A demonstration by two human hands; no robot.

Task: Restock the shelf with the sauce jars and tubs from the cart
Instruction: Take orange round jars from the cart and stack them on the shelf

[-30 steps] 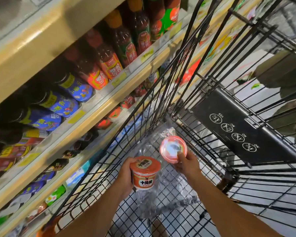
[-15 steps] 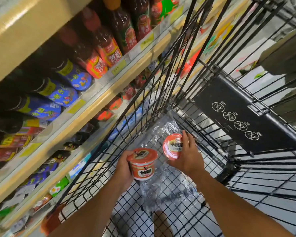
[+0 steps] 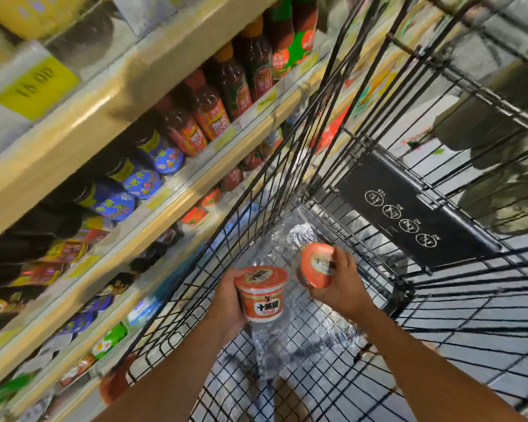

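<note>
both tubs are inside the cart (image 3: 305, 111), above its wire floor. left hand (image 3: 226, 303) is wrapped around the upright tub (image 3: 261, 295), lid up, axis vertical. right hand (image 3: 343, 284) fingers clamp the tilted tub (image 3: 316, 264), lid facing the shelf (image 3: 177, 208). probably light, thin-walled, slick: grip the sidewall, don't squeeze.

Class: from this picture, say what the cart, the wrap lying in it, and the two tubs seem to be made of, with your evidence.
Cart: black-coated metal wire, shown by its thin rigid grid.
Wrap: clear thin plastic film, crinkled and glinting.
Left-hand tub and right-hand tub: probably printed plastic or coated paper, with glossy orange surfaces.
</note>
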